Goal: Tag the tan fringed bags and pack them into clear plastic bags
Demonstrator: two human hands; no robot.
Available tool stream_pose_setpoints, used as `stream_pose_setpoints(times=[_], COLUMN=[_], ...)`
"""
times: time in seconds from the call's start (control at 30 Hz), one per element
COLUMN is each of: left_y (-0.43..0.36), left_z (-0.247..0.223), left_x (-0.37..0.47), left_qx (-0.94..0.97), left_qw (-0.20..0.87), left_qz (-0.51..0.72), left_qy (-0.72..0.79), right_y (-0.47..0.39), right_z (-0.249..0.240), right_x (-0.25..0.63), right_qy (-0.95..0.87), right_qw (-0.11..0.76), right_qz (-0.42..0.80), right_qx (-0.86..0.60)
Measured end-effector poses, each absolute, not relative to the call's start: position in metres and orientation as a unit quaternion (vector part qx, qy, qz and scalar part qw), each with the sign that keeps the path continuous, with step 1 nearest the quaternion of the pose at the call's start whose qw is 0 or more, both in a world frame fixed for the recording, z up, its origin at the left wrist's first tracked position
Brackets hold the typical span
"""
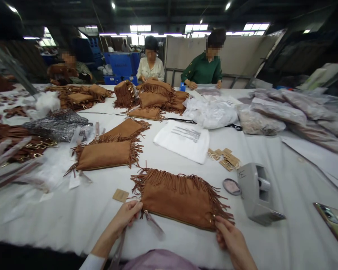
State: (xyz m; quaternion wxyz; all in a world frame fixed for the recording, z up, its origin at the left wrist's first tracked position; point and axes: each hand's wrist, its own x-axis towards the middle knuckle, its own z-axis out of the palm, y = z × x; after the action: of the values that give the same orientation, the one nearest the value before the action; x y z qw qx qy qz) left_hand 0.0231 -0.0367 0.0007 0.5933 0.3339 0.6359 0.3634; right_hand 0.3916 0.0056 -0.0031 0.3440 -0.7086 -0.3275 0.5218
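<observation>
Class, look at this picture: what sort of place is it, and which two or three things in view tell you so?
Probably a bag workshop or packing floor: piles of identical fringed suede bags on a long shared table, loose paper tags, and a tape dispenser.

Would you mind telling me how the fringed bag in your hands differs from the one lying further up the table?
The near bag is gripped at both bottom corners by the left hand and right hand; the far bag lies untouched. The near one looks larger, being closer. Both are tan suede with fringe.
</observation>
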Motion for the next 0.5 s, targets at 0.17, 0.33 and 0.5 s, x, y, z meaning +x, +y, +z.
stream_pose_setpoints(times=[0.17,0.33,0.5], left_y=[-0.028,-0.018,-0.016], left_z=[0.001,0.009,0.019], left_x=[0.032,0.040,0.052], left_qx=[0.354,0.207,0.150], left_qw=[0.572,0.663,0.710], left_qz=[0.388,0.411,0.447], left_qy=[0.630,0.591,0.523], right_y=[0.008,0.008,0.003], right_z=[0.006,0.013,0.016], right_x=[0.391,0.399,0.398], right_qy=[-0.455,-0.453,-0.378], right_qw=[0.315,0.363,0.388], right_qz=[0.400,0.388,0.489], right_qx=[-0.730,-0.716,-0.684])
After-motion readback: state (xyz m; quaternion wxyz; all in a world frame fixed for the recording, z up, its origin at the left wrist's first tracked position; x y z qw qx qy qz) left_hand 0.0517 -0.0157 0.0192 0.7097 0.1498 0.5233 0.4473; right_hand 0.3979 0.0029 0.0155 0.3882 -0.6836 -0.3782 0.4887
